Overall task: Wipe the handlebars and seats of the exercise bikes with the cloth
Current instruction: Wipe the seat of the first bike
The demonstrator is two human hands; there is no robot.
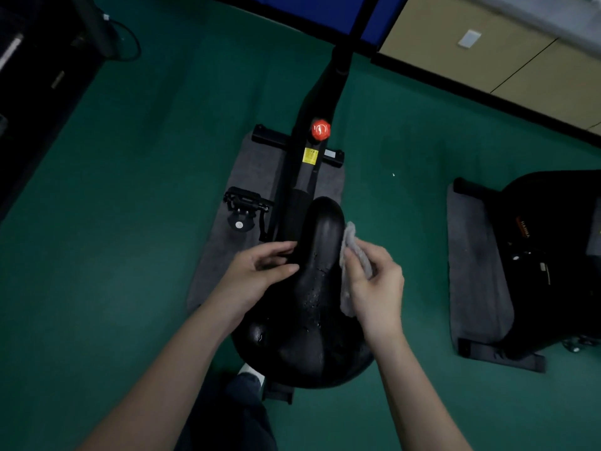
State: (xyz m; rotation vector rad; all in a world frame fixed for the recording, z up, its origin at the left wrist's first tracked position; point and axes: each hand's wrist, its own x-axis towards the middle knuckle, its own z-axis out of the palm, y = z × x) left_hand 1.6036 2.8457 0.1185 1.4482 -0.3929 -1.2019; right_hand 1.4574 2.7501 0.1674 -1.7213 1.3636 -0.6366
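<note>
Under right hand (374,288) — cloth (352,237), half hidden

Green floor (113,222) with 2 floor coverings: centre grey mat (250,177) and right grey mat (471,255). Blue panel (309,8) and beige wall (487,60) bearing 1 white plate (469,38) along the top. Black cable (131,40) looped at upper left.

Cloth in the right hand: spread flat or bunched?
Bunched. The cloth is crumpled into a wad in the right hand, held against the right side of the seat.
</note>
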